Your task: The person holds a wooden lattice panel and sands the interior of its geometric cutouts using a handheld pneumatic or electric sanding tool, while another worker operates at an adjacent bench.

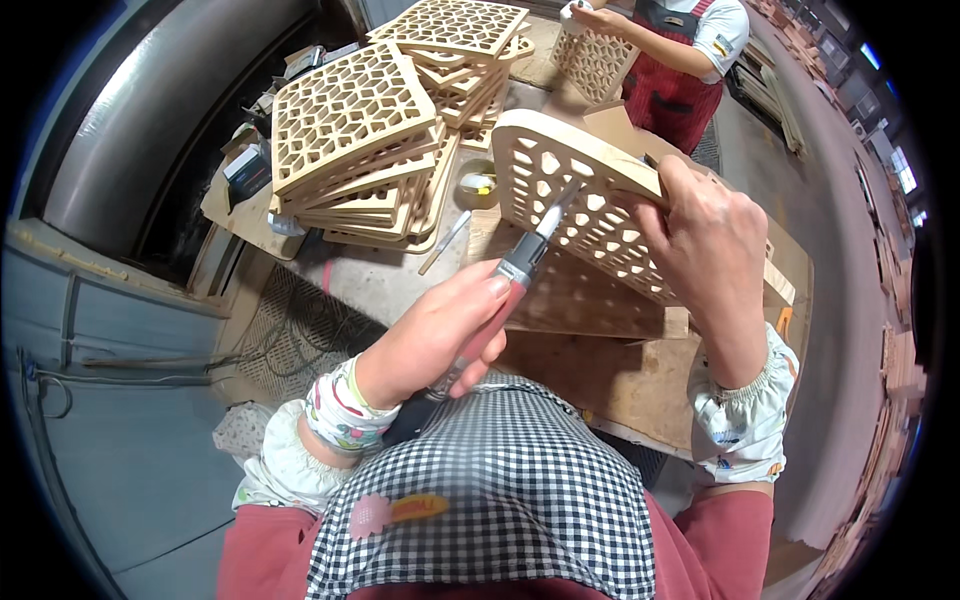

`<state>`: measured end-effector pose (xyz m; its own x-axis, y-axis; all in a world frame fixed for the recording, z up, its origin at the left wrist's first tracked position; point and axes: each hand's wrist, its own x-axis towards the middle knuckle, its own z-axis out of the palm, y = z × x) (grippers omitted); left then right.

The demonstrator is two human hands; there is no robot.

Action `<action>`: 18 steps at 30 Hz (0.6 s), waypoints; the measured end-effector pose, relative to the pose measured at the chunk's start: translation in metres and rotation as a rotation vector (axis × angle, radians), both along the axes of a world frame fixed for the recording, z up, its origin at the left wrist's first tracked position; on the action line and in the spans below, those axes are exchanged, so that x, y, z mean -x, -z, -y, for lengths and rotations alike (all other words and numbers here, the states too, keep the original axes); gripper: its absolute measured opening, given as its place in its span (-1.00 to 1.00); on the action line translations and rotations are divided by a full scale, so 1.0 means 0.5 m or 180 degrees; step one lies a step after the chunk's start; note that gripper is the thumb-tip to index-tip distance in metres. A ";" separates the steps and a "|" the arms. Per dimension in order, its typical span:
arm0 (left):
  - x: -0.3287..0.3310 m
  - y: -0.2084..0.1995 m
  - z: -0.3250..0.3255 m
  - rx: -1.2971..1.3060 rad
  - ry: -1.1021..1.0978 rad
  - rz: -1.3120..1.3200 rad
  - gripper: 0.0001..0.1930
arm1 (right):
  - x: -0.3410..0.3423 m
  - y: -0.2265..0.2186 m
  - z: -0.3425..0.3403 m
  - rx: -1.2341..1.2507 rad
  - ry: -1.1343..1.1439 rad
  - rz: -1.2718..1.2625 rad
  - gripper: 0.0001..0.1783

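A light wooden lattice panel [575, 145] with rounded corners and many cut-out holes stands tilted on the bench in front of me. My right hand [715, 230] is closed on its upper edge at the right. In my left hand [430, 335] is a hand tool [500, 310] with a red and grey handle, a dark collar and a slim metal tip; its exact kind is unclear. The tip reaches up to the holes in the panel's face. Under the panel lies a wooden board [570, 315].
Stacked lattice panels [350, 115] rise at the left, with another pile [455, 30] behind. A small round container [476, 186] and a thin wooden-handled tool [445, 243] lie beside them. Across the bench a person [685, 70] in a red apron handles another panel [595, 65].
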<state>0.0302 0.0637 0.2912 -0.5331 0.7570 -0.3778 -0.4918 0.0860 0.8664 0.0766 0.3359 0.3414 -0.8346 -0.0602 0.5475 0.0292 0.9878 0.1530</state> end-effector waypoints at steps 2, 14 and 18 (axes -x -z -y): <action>-0.007 0.003 0.004 -0.0004 -0.0045 -0.0041 -0.53 | 0.002 0.002 -0.003 -0.0012 -0.0028 -0.0014 -0.71; -0.041 -0.027 0.066 0.0436 -0.0176 -0.0485 -0.44 | 0.009 0.003 -0.007 0.0043 0.0059 -0.0061 -0.71; -0.037 -0.037 0.063 0.0516 -0.0264 -0.0520 -0.42 | -0.005 0.002 0.012 0.0026 0.0047 0.0019 -0.71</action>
<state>0.0489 0.0320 0.3098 -0.6550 0.6445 -0.3945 -0.3575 0.1957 0.9132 0.0790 0.3300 0.3406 -0.8386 -0.0434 0.5430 0.0428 0.9885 0.1451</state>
